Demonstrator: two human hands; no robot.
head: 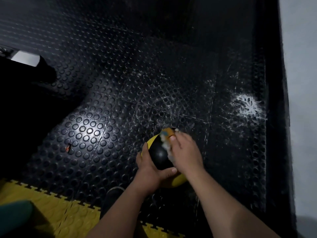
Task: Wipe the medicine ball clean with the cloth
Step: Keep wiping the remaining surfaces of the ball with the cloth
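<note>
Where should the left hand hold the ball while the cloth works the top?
Probably low on its left flank, from the left. The ball is round with no handle, so the left hand cups it there, thumb under the front, leaving the upper right face free for the right hand pressing the cloth.

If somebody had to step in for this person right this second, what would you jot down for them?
Left hand: grips the medicine ball from its left side, thumb across the near face, holding it above the studded black floor mat.
Right hand: presses the cloth against the ball's right and top side.
Done: wiping is underway; how much is already clean cannot be told.
Left: likely turn the ball and wipe the remaining faces, including the yellow underside.
</note>
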